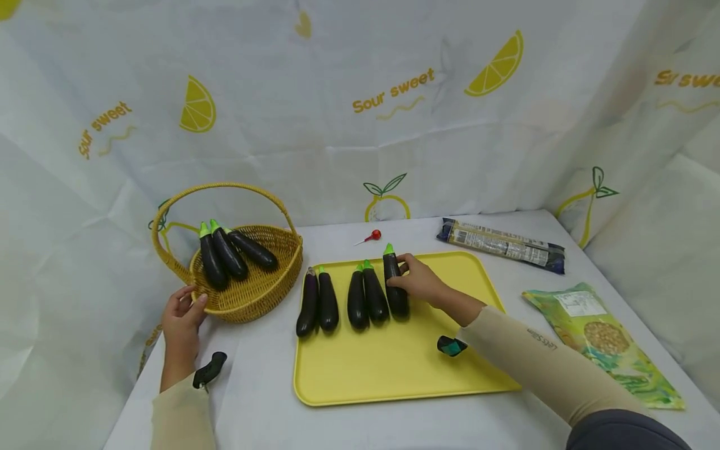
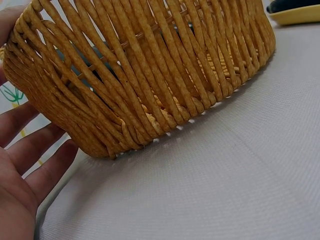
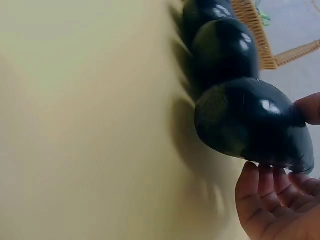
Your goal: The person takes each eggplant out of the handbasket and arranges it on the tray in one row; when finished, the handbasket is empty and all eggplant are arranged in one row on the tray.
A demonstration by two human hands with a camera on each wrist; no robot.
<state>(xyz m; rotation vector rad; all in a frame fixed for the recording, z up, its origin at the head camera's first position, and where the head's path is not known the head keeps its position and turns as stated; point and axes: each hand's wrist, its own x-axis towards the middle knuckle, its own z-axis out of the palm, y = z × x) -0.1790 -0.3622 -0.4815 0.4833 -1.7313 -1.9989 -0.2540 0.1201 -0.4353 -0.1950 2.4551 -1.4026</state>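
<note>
Right hand (image 1: 419,280): grip clamped on the rightmost eggplant (image 1: 398,301), at the middle of the far part of the tray (image 1: 382,378). Left hand (image 1: 182,322): grip closed on the rim of the basket (image 1: 253,307). Thumb and fingers should stay opposed, as the smooth skin may slip; the neighbouring eggplant (image 1: 375,301) is best left unbumped. Held specimen: glossy, near-black, blunt-ended, green-capped.

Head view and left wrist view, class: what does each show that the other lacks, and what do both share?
Only the head view shows the right hand gripping an eggplant, the long packet and green bag.
Only the left wrist view shows the palm of the left hand and gaps in the woven basket.
Both show the left hand touching the basket, the tray and the tablecloth.
</note>
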